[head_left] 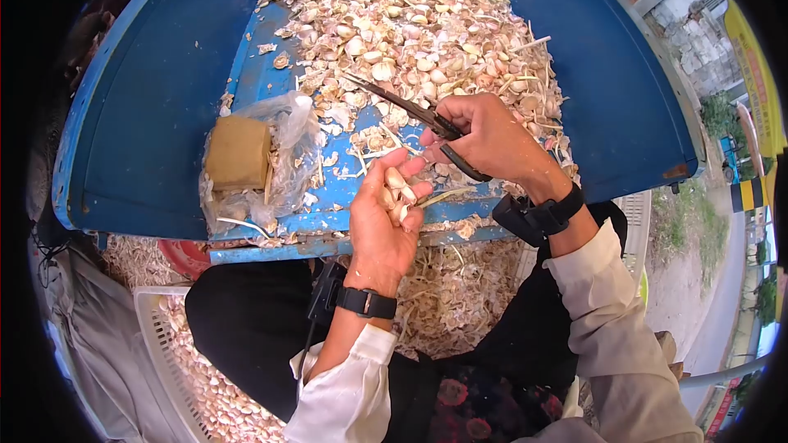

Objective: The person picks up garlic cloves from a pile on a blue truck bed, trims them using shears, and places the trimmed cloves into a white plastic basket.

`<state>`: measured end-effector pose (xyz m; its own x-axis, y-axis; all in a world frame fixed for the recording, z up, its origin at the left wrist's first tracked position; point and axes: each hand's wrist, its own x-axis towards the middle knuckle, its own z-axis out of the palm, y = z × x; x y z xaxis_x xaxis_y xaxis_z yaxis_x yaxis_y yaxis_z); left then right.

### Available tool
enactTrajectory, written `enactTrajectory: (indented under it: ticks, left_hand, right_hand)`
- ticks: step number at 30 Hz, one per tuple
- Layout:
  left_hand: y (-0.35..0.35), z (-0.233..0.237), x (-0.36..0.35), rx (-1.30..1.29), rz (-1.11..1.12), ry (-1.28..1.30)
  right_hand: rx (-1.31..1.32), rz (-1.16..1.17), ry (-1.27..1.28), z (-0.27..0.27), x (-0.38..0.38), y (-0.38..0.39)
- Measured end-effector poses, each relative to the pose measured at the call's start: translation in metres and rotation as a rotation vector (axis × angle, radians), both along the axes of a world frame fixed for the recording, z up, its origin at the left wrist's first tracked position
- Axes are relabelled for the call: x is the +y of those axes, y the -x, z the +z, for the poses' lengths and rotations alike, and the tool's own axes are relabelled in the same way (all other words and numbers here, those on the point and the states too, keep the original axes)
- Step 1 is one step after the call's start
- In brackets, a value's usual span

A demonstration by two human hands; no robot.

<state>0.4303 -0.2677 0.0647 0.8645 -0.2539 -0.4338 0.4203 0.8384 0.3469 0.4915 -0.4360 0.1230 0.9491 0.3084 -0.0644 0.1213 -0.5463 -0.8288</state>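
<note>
Several garlic cloves (397, 190) lie in my left hand (382, 217), its palm turned up and fingers curled around them. My right hand (484, 139) grips a pair of dark scissors (410, 108) by the handles, just above and to the right of the left hand. The blades point to the upper left, over the blue truck bed (328, 197). Beyond both hands spreads a big heap of garlic cloves (410, 33) mixed with papery skins and dry stems. A few peelings lie on the blue metal under my left fingers.
To the left, a tan block (238, 152) rests on a crumpled clear plastic bag (297, 127). A white crate (152, 324) of garlic cloves stands by my left leg. Skins and stems (460, 299) pile between my legs. Blue side panels (156, 90) flank the bed.
</note>
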Motion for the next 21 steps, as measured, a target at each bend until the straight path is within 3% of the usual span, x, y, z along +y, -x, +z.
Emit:
enactTrajectory:
  ticks: [2,4,6,7,11,16,18,21]
  left_hand:
    - [0.001,-0.007,0.002,-0.018,-0.014,0.053]
    - [0.003,-0.008,0.002,-0.038,-0.031,0.100]
    - [0.004,-0.004,0.002,-0.082,-0.026,0.100]
    - [0.003,-0.005,0.001,-0.083,-0.026,0.098]
    - [0.005,-0.009,0.001,-0.082,-0.029,0.048]
    - [0.004,-0.002,-0.002,-0.103,-0.032,-0.152]
    - [0.003,-0.002,-0.001,-0.101,-0.024,-0.123]
    - [0.005,-0.002,0.000,-0.083,-0.033,-0.087]
  right_hand:
    - [-0.111,-0.196,0.061,-0.005,-0.017,-0.024]
    - [-0.106,-0.233,-0.018,-0.020,-0.027,-0.047]
    - [-0.345,-0.117,0.491,-0.023,-0.024,-0.048]
    - [-0.410,-0.105,0.517,-0.031,-0.020,-0.045]
    - [-0.433,-0.127,0.506,-0.054,-0.020,-0.038]
    - [-0.253,-0.216,0.366,-0.028,-0.019,-0.031]
    - [-0.433,-0.106,0.329,-0.027,-0.015,-0.038]
    - [-0.489,-0.098,0.518,-0.039,0.001,-0.047]
